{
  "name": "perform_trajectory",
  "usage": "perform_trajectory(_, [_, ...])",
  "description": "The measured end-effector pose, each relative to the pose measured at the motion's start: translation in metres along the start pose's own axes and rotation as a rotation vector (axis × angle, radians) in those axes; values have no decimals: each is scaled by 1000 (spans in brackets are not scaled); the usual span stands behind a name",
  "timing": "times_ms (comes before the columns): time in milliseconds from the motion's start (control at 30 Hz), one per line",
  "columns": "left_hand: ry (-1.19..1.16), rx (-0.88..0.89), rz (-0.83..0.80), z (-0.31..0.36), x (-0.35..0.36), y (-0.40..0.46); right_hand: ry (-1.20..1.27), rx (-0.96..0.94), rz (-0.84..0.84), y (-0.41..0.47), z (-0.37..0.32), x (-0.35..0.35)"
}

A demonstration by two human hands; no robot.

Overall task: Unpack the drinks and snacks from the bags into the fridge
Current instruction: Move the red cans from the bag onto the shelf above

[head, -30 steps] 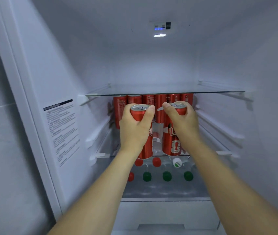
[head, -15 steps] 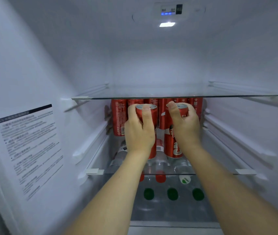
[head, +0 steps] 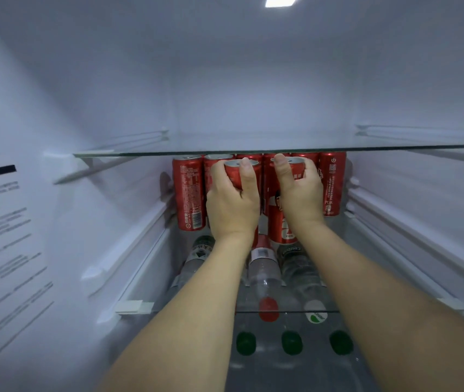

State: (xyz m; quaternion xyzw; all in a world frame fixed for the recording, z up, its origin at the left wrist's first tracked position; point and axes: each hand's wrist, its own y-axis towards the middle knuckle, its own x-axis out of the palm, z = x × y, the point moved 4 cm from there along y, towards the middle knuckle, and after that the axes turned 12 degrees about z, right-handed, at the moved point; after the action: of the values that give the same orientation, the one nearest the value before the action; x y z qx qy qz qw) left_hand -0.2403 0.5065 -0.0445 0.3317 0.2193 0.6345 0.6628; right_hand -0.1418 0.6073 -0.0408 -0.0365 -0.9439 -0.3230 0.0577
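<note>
Left hand (head: 232,206) grips one red can (head: 236,175), right hand (head: 300,190) another can (head: 281,222) — both upright, just before the back row of cans (head: 190,193).

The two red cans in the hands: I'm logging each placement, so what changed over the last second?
Both hands carried their cans deeper into the fridge, up to the row of cans at the back under the glass shelf. The left hand still grips the left can, the right hand the right can. Neither was released. The bottles below stayed put.
</note>
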Motion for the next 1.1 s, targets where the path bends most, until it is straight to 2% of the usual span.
perform_trajectory(133, [20,6,2,-1,6,2,9,-18,-5,3,5,3])
perform_trajectory(333, [-48,113,-21,-10,6,-2,65,-22,-43,0,17,3])
perform_trajectory(567, [-25,179,-60,-12,14,-9,72,-63,-39,-1,20,5])
perform_trajectory(667, [65,209,-47,-13,16,-12,60,-90,-42,-1,22,6])
perform_trajectory(800, [294,249,55,-13,13,-13,53,-112,-42,-2,25,6])
perform_trajectory(1100, [583,357,-35,-31,33,-24,16,-86,-144,-3,37,18])
